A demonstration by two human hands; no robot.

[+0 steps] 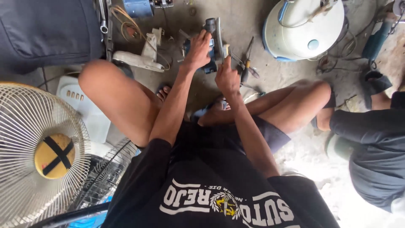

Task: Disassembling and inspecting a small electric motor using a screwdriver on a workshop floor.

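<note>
I sit low on a concrete floor with my knees spread. My left hand (pixel 198 48) grips the blue and black body of a power tool (pixel 213 42) held out in front of me. My right hand (pixel 226 77) is closed on a thin tool pressed against the power tool's grey metal guard, right beside the left hand. A screwdriver and pliers (pixel 247 63) lie on the floor just beyond my right hand.
A white fan grille with a yellow hub (pixel 40 152) stands at my left, a dark grille (pixel 105 175) beside it. A white and blue round appliance (pixel 303 27) sits far right. Another person in dark clothes (pixel 375 147) crouches at right. A dark bag (pixel 46 29) and white bracket (pixel 141 57) lie far left.
</note>
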